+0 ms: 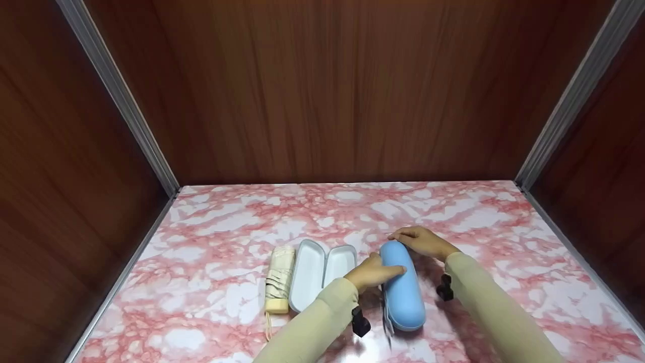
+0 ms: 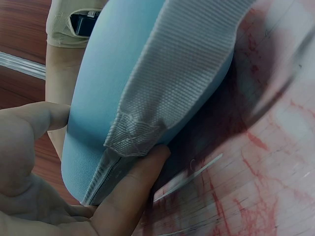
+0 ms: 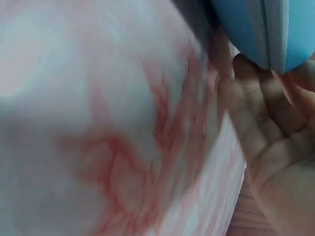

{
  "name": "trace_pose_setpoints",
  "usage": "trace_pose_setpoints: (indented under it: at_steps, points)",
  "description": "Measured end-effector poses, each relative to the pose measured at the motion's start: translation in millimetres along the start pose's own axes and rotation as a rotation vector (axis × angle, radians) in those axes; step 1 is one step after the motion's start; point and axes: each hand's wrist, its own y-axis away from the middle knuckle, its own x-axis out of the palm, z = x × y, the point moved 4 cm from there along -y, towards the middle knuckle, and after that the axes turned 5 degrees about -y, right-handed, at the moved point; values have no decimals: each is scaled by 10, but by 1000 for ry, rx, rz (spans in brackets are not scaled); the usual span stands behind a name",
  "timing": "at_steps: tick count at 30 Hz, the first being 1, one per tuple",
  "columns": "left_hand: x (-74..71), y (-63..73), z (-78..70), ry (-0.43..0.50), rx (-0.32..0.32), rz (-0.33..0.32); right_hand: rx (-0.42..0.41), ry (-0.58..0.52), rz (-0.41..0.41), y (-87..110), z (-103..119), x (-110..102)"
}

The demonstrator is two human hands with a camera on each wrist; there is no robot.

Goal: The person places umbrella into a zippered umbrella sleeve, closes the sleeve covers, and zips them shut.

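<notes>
While your left hand [image 1: 375, 273] grips the blue case [image 1: 405, 302] from its left side, your right hand [image 1: 422, 242] is at the far end of it. The case lies on the table [image 1: 201, 292], a little right of the middle, its length running from near you toward the back wall [image 1: 352, 91]. Your left thumb presses on the blue surface and the fingers are bent against the side, one of them along the zip [image 2: 98, 179], close to the stitched end of the grey strap [image 2: 182, 64]. Your right fingers are curled in at the tip of the case, thumb against it, nearly closed; whether they pinch anything smaller there, you cannot tell.

Left of your left hand, the pale case [image 1: 306, 282] lies open, its two halves side by side with the hollows up; your left forearm hides part of it. Just beside it, on its left, lies the umbrella [image 1: 280, 272], folded, with its yellow handle [image 1: 276, 305] toward you and a cord [image 1: 268, 325] trailing from that. You wear pale sleeves [image 1: 496, 302], and a small black device [image 1: 361, 322] sits at each wrist.
</notes>
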Motion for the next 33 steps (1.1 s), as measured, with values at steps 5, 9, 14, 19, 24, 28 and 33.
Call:
trace_pose_setpoints:
  at_steps: [5,9,14,19,24,28,33]
  points:
    - [0,-13,-7,-27,16,-1,26,-31,67,-19,45,74]
    - [10,-21,-9,-17,32,-11,25,-30,46,-47,76,99]
    - [19,-16,-4,-25,31,-21,25,-13,18,-77,108,64]
    - [8,-15,-6,-18,33,-30,7,47,47,-103,118,1]
    - [-2,-3,-1,-6,5,-24,-129,240,44,-145,180,-21]
    - [10,8,16,27,-16,-6,-267,353,20,-163,235,-10]
    - [21,12,19,38,-15,-1,-320,378,-19,-157,238,-8]
